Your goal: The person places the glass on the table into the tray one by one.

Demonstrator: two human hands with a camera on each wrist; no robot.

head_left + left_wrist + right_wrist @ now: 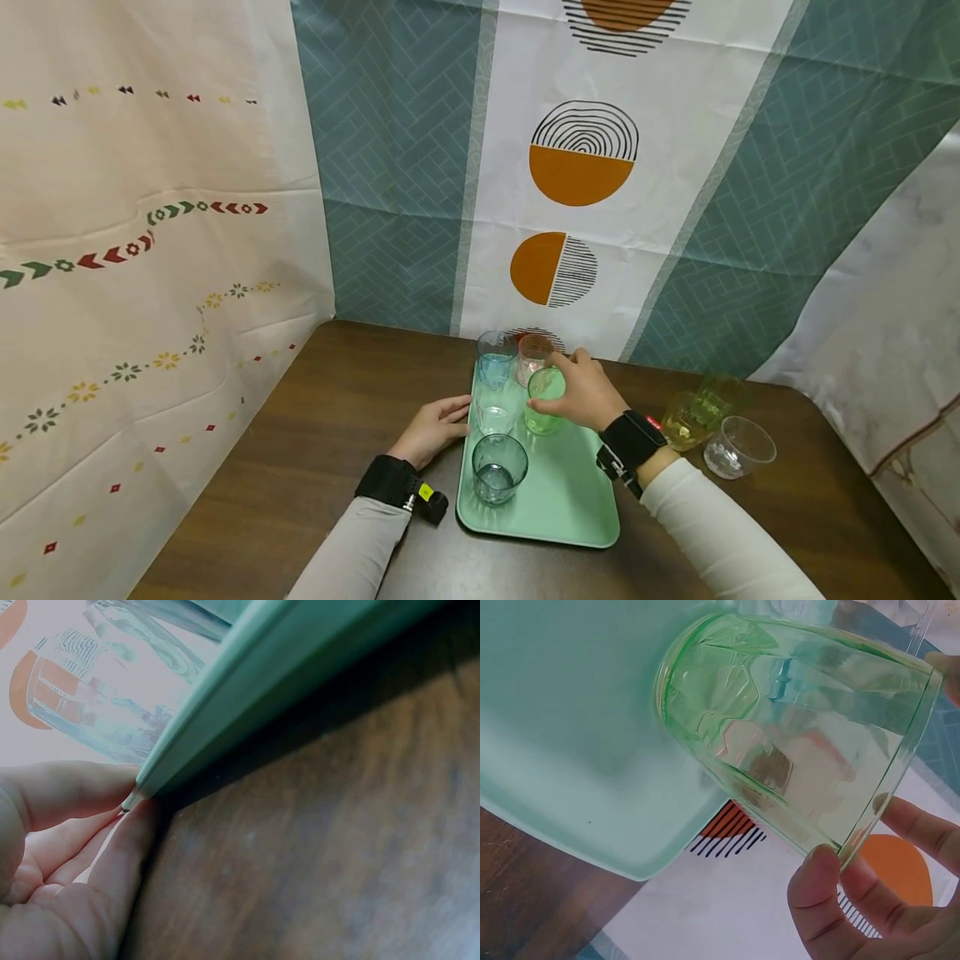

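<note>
My right hand (588, 392) grips a clear green glass (542, 422) by its rim, over the right half of a mint-green tray (566, 504). In the right wrist view, fingertips and thumb hold the rim of the green glass (780, 742), its base at the tray surface. My left hand (433, 429) is at the tray's left edge; the left wrist view has its fingers pinching the tray's rim (150, 769). Down the tray's left side stand a blue glass (495, 367), a colourless glass (495, 419) and a dark grey glass (498, 482). A pinkish glass (531, 367) stands far right.
On the brown table (315, 467), right of the tray, are a yellow glass (678, 425), a yellow-green glass (718, 400) and a colourless glass (738, 450) tilted on its side. Patterned cloths (397, 167) hang behind and at both sides.
</note>
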